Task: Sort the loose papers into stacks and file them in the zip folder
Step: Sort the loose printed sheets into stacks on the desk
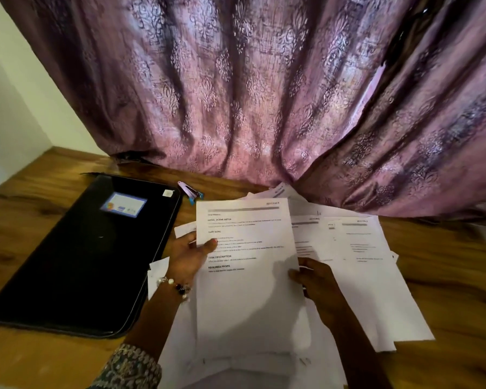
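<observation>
Both hands, left (pixel 190 258) and right (pixel 317 279), grip one printed sheet (pixel 247 276) between them

I see a wooden table (pixel 446 276) with a warm brown grain and a smooth, slightly satin finish. The zip folder (pixel 90 256) on it looks like black leatherette, smooth with a soft sheen, and carries a small glossy label (pixel 123 204). The loose papers (pixel 362 262) are plain matt white sheets printed in black, and so is the sheet (pixel 247 276) I see held up. Behind hangs a purple curtain (pixel 250 88) of woven cloth with a raised, shimmering pattern. A bracelet (pixel 174 286) of shiny beads sits on one wrist, and the sleeve (pixel 129 366) is patterned cloth.
</observation>
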